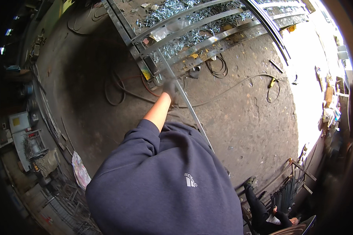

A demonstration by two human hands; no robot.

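Observation:
My left hand (pixel 170 87), in a dark glove and blurred by motion, reaches forward from a dark blue sleeve. It is closed around a long, thin metal bar (pixel 190 107), which slants from the metal frame ahead down to the right side of my body. Just beyond the hand is the near corner of the metal frame (pixel 139 55), with curved-looking rails across it. Piles of small shiny bolt-like pieces (pixel 176 15) lie around and under those rails. My right hand does not show.
A coiled black cable (pixel 219 68) lies near the frame, and a hose (pixel 231 88) runs over the floor to a yellow-ended piece (pixel 272 82). At lower right, a person (pixel 262 211) is beside a stack of dark bars (pixel 284 194). Metal racks and clutter line the left.

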